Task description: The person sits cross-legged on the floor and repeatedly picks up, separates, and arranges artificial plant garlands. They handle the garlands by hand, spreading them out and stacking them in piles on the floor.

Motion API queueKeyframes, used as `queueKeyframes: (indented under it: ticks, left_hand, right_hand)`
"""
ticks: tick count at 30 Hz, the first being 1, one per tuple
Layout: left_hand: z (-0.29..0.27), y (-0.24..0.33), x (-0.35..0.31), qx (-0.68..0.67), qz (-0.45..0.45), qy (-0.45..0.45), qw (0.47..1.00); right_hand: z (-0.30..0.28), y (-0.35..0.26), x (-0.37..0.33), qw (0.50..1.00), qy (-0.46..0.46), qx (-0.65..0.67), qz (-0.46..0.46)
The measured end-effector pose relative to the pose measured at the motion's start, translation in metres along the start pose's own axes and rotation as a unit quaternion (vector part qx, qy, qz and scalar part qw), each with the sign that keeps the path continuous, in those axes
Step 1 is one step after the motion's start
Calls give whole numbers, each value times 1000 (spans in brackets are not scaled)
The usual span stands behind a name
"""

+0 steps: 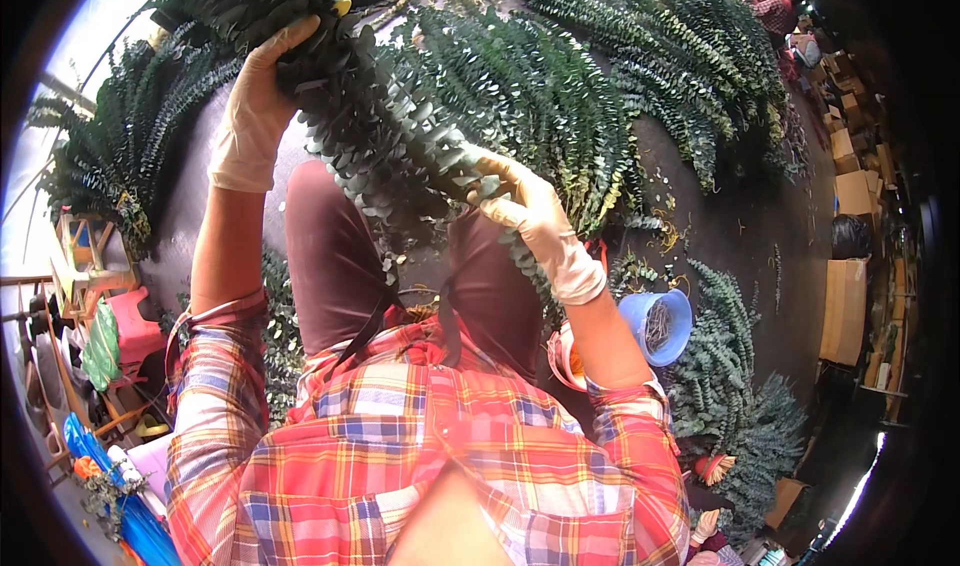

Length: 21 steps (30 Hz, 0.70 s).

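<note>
A thick bunch of eucalyptus branches (365, 141), dense with dark rounded leaves, slants across the space above my knees. My left hand (258, 106), in a pale thin glove, is closed around its upper part, the fingers partly hidden among the leaves. Lower down on the right, my right hand (532, 211), gloved alike, has thumb and fingers closed on a leafy eucalyptus sprig at the bunch's edge. The sprig's leaves stick out past the fingertips and hang below the palm. The stems inside the bunch are hidden by foliage.
Large heaps of eucalyptus (530, 96) cover the floor ahead, with another pile (145, 126) at left and bundles (715, 366) at right. A blue bucket (682, 316) stands by my right forearm. Cardboard boxes (845, 311) line the right. Another person (775, 11) is far right; a wooden stool (85, 271) is left.
</note>
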<state>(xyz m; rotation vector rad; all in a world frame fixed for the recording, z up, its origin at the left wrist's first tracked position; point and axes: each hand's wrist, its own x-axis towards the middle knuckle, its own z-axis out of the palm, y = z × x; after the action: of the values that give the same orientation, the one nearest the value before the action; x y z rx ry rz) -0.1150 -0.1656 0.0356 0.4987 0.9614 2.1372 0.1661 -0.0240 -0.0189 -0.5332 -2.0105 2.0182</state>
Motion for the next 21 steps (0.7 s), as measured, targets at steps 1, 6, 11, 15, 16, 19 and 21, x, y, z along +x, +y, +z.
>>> queueKeyframes:
  ticks: [1, 6, 11, 15, 16, 19, 21]
  left_hand:
    - [2, -1, 1, 1, -10, 13, 1000]
    - [-6, 4, 8, 9, -52, 31, 998]
    - [1, 4, 4, 11, -35, 29, 999]
    - [7, 5, -5, 1, 0, 56, 998]
    - [8, 5, -6, -4, 11, 63, 998]
    - [3, 2, -5, -1, 29, 70, 997]
    - [0, 2, -5, 2, 22, 80, 997]
  right_hand:
    - [7, 2, -3, 996, 43, -50, -52]
    - [36, 1, -4, 874, 227, -365, -228]
    - [42, 3, 7, 856, 278, -326, -290]
    - [46, 12, 8, 873, 290, -290, -264]
    - [48, 19, 9, 910, 289, -192, -225]
    - [55, 34, 11, 953, 271, 18, -133]
    - [55, 34, 15, 955, 262, 78, -112]
